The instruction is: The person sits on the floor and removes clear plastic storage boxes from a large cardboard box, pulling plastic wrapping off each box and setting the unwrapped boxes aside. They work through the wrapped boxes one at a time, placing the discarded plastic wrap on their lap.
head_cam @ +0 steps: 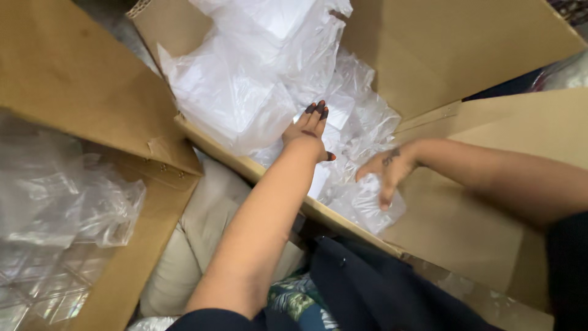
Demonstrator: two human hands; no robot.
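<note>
I look down into an open cardboard box (441,49) full of crumpled clear plastic bags (245,86). My left hand (308,132) reaches over the box's near rim, fingers together and pressed into the plastic; whether it grips a bag is hidden. My right hand (387,171) comes in from the right, slightly blurred, fingers spread and curled down onto a clear bag (367,205) near the box's front wall. Both arms are bare, with dark sleeves at the bottom edge.
A second cardboard box (122,270) at left holds more clear plastic bags (55,202). A beige cushion (202,233) sits between the boxes. Dark blue cloth (367,294) and patterned fabric (294,303) lie at the bottom. Box flaps (73,73) stand open.
</note>
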